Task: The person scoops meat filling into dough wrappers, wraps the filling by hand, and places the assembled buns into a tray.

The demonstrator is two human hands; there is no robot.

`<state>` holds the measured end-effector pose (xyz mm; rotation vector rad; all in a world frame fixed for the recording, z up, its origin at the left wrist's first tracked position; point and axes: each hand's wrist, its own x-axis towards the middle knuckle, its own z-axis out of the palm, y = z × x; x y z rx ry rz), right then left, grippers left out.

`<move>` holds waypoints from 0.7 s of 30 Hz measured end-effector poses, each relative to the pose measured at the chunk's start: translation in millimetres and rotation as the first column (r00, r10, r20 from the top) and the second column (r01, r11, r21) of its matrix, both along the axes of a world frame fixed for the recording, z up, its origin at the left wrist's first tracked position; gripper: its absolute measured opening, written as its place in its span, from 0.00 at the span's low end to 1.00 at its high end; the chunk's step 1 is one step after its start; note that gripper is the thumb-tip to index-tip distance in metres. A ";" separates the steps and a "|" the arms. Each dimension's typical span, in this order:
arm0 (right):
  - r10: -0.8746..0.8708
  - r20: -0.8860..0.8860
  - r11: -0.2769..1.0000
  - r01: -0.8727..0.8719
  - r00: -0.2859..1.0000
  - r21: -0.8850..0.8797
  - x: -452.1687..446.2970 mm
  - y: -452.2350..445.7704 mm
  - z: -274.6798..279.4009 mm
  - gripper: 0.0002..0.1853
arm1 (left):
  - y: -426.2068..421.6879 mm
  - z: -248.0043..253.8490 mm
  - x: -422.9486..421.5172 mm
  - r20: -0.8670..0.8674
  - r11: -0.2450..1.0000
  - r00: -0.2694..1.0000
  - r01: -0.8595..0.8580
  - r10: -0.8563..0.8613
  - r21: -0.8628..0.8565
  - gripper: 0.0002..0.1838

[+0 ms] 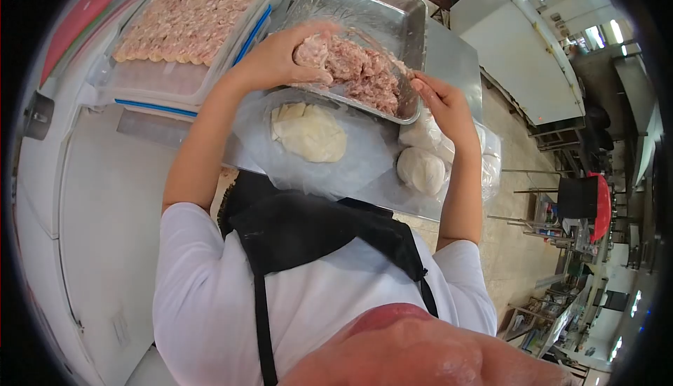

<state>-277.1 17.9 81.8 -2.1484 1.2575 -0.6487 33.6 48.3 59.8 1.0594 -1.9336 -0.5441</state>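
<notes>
Head camera shows a metal tray on the steel tabletop, with a long heap of minced meat in its near part. The left hand is cupped around the left end of this heap: its thumb lies on the near side and its fingers, a little blurred, are bent on the far side, with a clump of the meat between them. The right hand is at the right side of the tray, close to its near right corner. Its thumb and forefinger are brought together and seem to pinch the rim, though the tips are small in this view and may also touch the edge of the meat.

The meat therefore lies between the two hands, and its long axis slants from the left palm toward the near right corner of the tray. The left hand is the nearer one, as it is already in contact; from the right fingertips, the heap extends to the left.

Nearer to the body, a pale dough lies in thin plastic by the front edge of the tabletop. Wrapped dough balls are near its front right corner, beside the right forearm. Left of the tray stands a lidless-looking container of portioned meat.
</notes>
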 end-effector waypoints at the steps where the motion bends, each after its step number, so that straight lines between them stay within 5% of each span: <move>1: 0.057 0.028 0.997 -0.058 0.998 0.057 7.5 8.8 5.7 0.14 | 1.7 10.0 -1.5 0.025 0.996 0.999 0.042 -0.044 0.079 0.29; 2: 0.112 0.059 0.986 -0.118 0.992 0.113 16.9 13.9 6.2 0.14 | 2.1 14.7 -2.2 0.045 0.984 0.995 0.081 -0.089 0.159 0.28; 3: 0.294 0.075 0.954 -0.289 0.953 -0.077 28.5 14.4 -8.6 0.13 | -1.0 13.5 -1.4 0.082 0.981 0.988 0.115 -0.129 0.157 0.27; 6: 0.353 0.003 0.929 -0.350 0.936 -0.124 35.0 -1.0 0.7 0.13 | -16.8 -2.3 3.5 0.085 0.974 0.983 0.149 -0.165 0.171 0.27; 7: 0.211 -0.209 0.928 -0.263 0.955 -0.265 32.4 -2.9 11.2 0.12 | -19.8 -15.3 6.3 0.019 0.976 0.993 0.112 -0.117 0.185 0.28; 11: 0.119 -0.321 0.861 -0.259 0.940 -0.437 57.9 25.8 22.0 0.14 | -25.1 -44.9 26.4 -0.041 0.998 0.997 -0.061 0.061 0.004 0.31; 14: 0.085 -0.388 0.924 -0.219 0.918 -0.314 53.4 13.4 37.1 0.15 | -9.5 -10.9 24.1 0.058 0.971 0.997 -0.060 0.048 0.230 0.30; 17: 0.230 -0.113 0.953 -0.247 0.967 -0.174 43.9 13.3 43.8 0.17 | -0.8 -28.1 25.1 0.001 0.970 0.970 -0.244 0.244 0.009 0.29; 21: 0.260 0.033 0.965 -0.259 0.965 -0.040 55.8 -3.6 -15.8 0.17 | 18.5 20.4 29.5 -0.002 0.946 0.970 -0.236 0.243 0.220 0.31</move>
